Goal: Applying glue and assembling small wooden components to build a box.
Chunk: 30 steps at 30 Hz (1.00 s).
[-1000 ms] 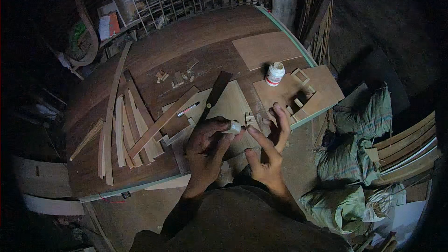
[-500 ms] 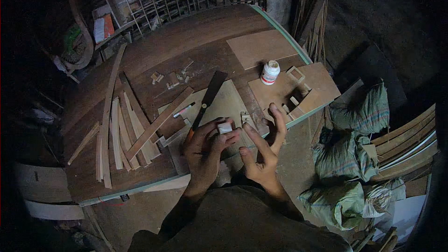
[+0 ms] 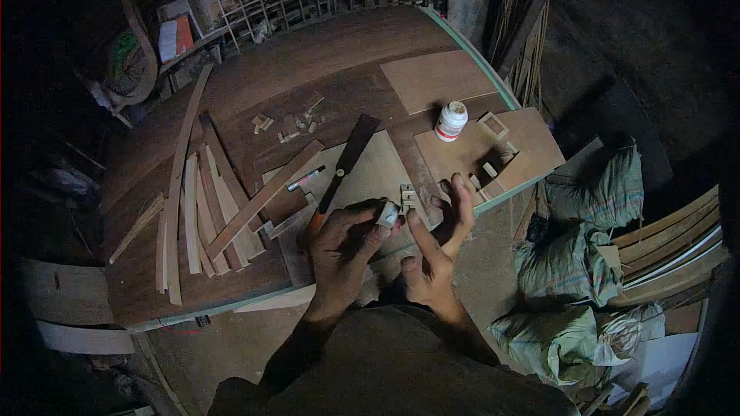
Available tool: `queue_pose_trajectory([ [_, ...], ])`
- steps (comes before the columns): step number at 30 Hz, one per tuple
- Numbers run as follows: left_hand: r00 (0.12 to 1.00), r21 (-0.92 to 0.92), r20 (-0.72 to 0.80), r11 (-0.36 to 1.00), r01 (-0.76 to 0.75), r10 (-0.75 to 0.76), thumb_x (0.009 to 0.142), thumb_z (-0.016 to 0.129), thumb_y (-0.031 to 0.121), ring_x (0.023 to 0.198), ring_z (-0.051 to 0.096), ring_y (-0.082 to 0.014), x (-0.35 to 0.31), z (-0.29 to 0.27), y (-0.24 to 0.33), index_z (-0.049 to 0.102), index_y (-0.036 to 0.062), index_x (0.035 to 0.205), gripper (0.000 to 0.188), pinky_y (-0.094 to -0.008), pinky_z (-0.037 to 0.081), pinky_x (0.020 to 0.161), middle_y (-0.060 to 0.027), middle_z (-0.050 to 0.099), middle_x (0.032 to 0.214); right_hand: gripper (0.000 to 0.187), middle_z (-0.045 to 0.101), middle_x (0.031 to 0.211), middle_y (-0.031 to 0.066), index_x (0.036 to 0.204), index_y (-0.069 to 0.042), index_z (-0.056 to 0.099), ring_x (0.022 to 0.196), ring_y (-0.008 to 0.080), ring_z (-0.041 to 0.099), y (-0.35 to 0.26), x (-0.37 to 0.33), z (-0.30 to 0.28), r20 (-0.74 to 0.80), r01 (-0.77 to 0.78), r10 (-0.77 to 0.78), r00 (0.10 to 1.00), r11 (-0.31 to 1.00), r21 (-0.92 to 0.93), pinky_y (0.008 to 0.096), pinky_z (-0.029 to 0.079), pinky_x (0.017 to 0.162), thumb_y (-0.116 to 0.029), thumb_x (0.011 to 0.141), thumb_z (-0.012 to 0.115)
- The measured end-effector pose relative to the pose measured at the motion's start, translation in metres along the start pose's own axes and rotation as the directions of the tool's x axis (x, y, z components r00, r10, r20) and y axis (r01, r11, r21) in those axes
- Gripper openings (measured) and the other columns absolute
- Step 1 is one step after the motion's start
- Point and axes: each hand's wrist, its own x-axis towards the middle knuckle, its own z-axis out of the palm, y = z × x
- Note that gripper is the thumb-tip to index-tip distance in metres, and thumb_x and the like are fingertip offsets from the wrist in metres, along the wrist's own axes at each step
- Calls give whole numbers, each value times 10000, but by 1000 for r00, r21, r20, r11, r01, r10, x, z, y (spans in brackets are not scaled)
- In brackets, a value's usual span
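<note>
Between thumb and fingers, my left hand (image 3: pixel 339 254) grips a small wooden block (image 3: pixel 388 214) with a whitish face turned up. My right hand (image 3: pixel 434 268) is beside it with fingers spread and nothing held; its index fingertip comes close to the block. Just beyond the hands, a few small wood pieces (image 3: pixel 408 194) rest on a flat board (image 3: pixel 378 169). A tool with a broad dark blade (image 3: pixel 356 146) and an orange handle lies beyond my left hand, its handle end partly hidden by that hand.
An open white bottle (image 3: pixel 452 122) stands on a thin panel (image 3: pixel 532 132) at the right, near a small wooden frame (image 3: pixel 493 125). Wood strips (image 3: pixel 193 216) and a marker pen (image 3: pixel 306 179) lie at left. Stuffed sacks (image 3: pixel 559 266) sit on the floor right of the table (image 3: pixel 308 54).
My left hand has tilted the block and shifted it slightly right, nearer the right index finger. The right hand's fingers have drawn in a little. The whole view has shifted slightly.
</note>
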Motion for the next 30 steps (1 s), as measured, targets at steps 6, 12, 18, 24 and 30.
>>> queue_pose_trajectory([
  [6, 999, 226, -30, 974, 32, -25, 916, 632, 11, 1079, 629, -212, 2, -1, 6, 540, -38, 1237, 338, -345, 517, 949, -149, 629, 1181, 416, 187, 1508, 295, 1193, -126, 703, 1389, 458, 240, 6, -1, 1, 5, 91, -91, 996, 994, -52, 506, 223, 1131, -390, 885, 610],
  [12, 998, 66, 17, 996, 62, -64, 930, 627, 54, 1057, 629, -188, 4, -2, 4, 554, -36, 1263, 352, -317, 498, 929, -137, 629, 1184, 440, 211, 1503, 291, 1157, -120, 723, 1388, 438, 257, 6, 2, 1, -50, -18, 20, 999, 999, 31, 505, 205, 1135, -448, 912, 562],
  [18, 999, 192, 43, 981, -28, 20, 912, 640, 14, 1081, 623, -200, 4, -6, 4, 573, -20, 1241, 338, -298, 498, 920, -133, 624, 1199, 452, 210, 1513, 276, 1145, -121, 729, 1393, 436, 246, 4, 8, 0, -9, 4, -3, 1000, 993, 117, 506, 212, 1124, -468, 943, 521],
  [24, 997, 99, 62, 993, -59, 53, 904, 642, 1, 1074, 624, -201, 1, -5, 2, 572, -22, 1225, 329, -308, 515, 903, -151, 607, 1226, 487, 214, 1520, 263, 1113, -117, 741, 1398, 421, 246, 5, 9, -3, 11, -13, 11, 1000, 990, 139, 489, 237, 1109, -510, 947, 506],
  [30, 999, 245, 36, 970, -7, -2, 889, 662, -3, 1078, 624, -207, -5, -8, 3, 560, -23, 1211, 338, -325, 529, 907, -162, 606, 1222, 502, 220, 1521, 260, 1113, -93, 732, 1396, 398, 268, 5, 6, -2, -36, 49, -40, 999, 957, 286, 490, 275, 1077, -506, 955, 494],
])
